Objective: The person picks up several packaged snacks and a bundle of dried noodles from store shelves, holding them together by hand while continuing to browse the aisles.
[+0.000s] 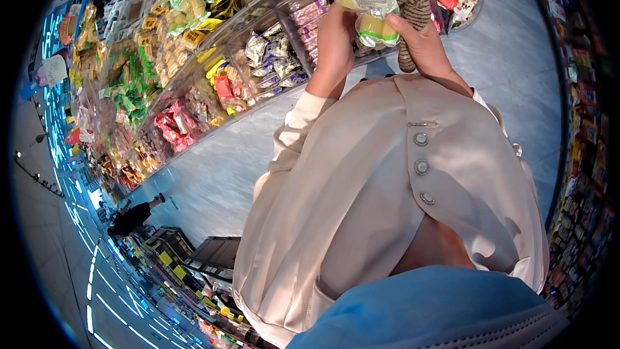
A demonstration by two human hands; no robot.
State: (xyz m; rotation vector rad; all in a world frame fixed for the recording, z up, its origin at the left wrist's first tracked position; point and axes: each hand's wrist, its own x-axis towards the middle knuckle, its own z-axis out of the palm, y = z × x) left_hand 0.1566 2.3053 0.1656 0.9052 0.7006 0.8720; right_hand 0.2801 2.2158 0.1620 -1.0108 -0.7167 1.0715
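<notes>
Between my two hands is a clear plastic packet [372, 2] of pale yellow-green, jelly-like pieces, with printed writing on its wrapper. My left hand [336, 41] grips the packet's left side. On the right, my right hand [424, 43] presses its thumb on the lower part. A brown striped knitted cloth item [414, 9], perhaps a glove, is bunched against my right hand, and its end hangs below. Under the packet lies a sweets display bin [295, 7] with clear dividers. Silver-and-purple wrapped sweets [276, 58] fill a compartment left of my left hand.
A tiered display of packaged snacks [140, 72] curves along the left, with a similar pale-green packet [186, 7] on top. Grey floor [218, 169] lies below it. Stocked shelves [581, 155] line the right. A person in dark clothes [133, 218] is far left, near dark crates [215, 257].
</notes>
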